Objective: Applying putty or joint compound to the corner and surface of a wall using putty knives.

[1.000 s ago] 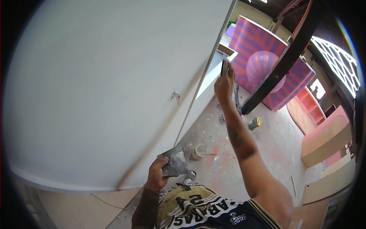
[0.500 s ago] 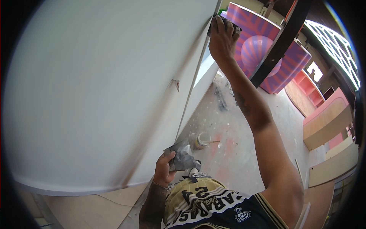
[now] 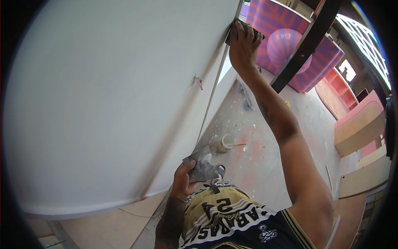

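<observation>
A large white panel (image 3: 116, 95) fills the left side, with a long edge running from top centre toward my body. My right hand (image 3: 243, 45) reaches far out and closes over a thin dark flat spreader (image 3: 228, 38), which is held against that edge near its upper end. Close to my waist, my left hand (image 3: 182, 180) grips a dark flat plate (image 3: 202, 165) smeared with pale grey paste, thumb on top. A small hook-like piece (image 3: 199, 83) sticks out of the panel's face between the two hands.
On the paint-spotted floor (image 3: 265, 137) stands an open can (image 3: 225, 143) with a stick (image 3: 239, 144) across it. A dark post (image 3: 304, 50) slants beyond my right forearm. Farther off are a pink-and-purple striped counter (image 3: 277, 25) and curved wooden panels (image 3: 358, 133) at right.
My right hand with the spreader has slid a little down along the panel's edge, toward me. My left hand still holds the plate. The whole view has shifted slightly.
</observation>
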Demonstrator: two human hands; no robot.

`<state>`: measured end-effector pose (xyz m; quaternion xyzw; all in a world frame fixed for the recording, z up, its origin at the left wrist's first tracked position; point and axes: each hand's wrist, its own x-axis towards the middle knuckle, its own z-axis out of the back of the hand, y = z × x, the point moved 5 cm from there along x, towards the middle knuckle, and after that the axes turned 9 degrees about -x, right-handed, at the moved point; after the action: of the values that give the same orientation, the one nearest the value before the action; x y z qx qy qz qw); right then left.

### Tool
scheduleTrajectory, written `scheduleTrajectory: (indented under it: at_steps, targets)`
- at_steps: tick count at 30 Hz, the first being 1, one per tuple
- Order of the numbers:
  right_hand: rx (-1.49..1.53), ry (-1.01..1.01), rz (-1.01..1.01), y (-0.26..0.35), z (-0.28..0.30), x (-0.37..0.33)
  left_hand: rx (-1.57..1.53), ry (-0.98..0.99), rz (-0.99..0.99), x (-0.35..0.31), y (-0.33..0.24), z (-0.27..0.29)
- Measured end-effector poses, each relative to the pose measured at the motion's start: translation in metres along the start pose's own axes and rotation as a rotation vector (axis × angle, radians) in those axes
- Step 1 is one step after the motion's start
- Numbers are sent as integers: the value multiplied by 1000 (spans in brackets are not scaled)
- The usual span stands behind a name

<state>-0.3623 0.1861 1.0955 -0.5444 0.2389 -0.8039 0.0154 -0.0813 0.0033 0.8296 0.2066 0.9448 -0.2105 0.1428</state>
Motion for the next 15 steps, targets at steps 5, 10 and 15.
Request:
scheduleTrajectory:
  at_steps: [5,10,15]
  targets:
    - [-68,2,20,12,-5,-22,9,12,26,0,-1,3]
    - [-58,21,49,25,-8,-44,5,-2,28,0,-1,6]
    - [-19,9,24,34,-19,-67,-5,-74,-3,2,1,7]
